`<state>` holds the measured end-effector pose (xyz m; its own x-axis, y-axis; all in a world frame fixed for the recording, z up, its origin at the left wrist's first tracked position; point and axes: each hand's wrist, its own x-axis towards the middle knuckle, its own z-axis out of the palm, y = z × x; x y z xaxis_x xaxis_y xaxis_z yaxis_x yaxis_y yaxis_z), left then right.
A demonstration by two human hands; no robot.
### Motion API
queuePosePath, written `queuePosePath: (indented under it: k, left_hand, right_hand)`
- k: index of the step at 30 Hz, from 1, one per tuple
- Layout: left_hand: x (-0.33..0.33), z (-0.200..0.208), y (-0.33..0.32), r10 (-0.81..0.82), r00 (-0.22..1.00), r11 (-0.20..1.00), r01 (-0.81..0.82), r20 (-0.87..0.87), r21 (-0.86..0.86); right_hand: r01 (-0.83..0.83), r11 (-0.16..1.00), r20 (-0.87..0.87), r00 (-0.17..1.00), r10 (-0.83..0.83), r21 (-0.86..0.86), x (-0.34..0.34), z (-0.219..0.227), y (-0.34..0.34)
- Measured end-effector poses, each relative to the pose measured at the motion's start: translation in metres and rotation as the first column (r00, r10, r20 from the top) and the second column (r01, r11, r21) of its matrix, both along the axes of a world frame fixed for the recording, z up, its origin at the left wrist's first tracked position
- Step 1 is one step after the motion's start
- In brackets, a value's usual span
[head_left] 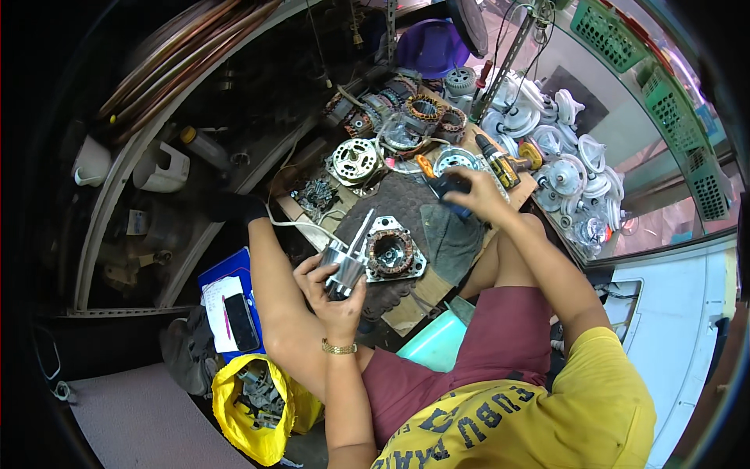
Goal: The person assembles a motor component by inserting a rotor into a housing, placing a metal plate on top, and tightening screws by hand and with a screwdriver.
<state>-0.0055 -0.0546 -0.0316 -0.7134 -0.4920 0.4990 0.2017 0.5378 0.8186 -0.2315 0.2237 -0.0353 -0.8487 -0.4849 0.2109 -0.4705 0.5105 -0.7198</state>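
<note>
My left hand (326,291) is wrapped around a silver motor rotor (344,267), its thin shaft pointing up and away, tilted right. Just right of it, a motor stator with copper windings in a square metal end housing (391,254) rests on a dark round pad (371,209). My right hand (478,197) is at the far right of the pad, fingers curled around a dark blue container (448,186); its contents are hidden. Beside that container lies an orange-handled tool (425,166). A grey-green cloth (451,238) drapes below my right hand.
A yellow-black power drill (498,161) lies at the right, near many white plastic parts (564,176). Farther back are a round motor cover (355,160) and several copper-wound stators (424,108). A small pile of screws (315,195) lies left; a yellow bag (226,391) holds metal parts.
</note>
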Motion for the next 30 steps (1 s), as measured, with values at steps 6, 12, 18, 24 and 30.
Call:
queuePosePath:
  k: [6, 12, 18, 24, 30]
  left_hand:
    - [-0.005, -0.008, -0.005, -0.002, 1.0, 0.996, 0.001, 0.016, 0.092]
    - [-0.011, -0.015, -0.005, 0.036, 0.999, 0.985, -0.036, 0.002, 0.169]
    - [-0.013, -0.024, -0.007, 0.041, 0.999, 0.964, -0.039, 0.001, 0.262]
    - [-0.013, -0.024, -0.009, 0.053, 0.999, 0.971, -0.053, 0.006, 0.235]
    - [-0.014, -0.026, -0.009, 0.049, 0.999, 0.962, -0.047, 0.0, 0.269]
  right_hand:
    - [0.223, 0.814, -0.285, 0.956, -0.074, 0.536, -0.096, -0.047, 0.084]
    - [0.284, 0.619, -0.306, 0.949, -0.073, 0.732, -0.12, -0.073, 0.081]
    - [0.284, 0.558, -0.334, 0.943, -0.013, 0.78, -0.126, -0.083, 0.056]
    - [0.315, 0.493, -0.38, 0.924, 0.034, 0.811, -0.131, -0.09, 0.047]
    - [0.314, 0.462, -0.38, 0.924, 0.053, 0.829, -0.135, -0.097, 0.04]
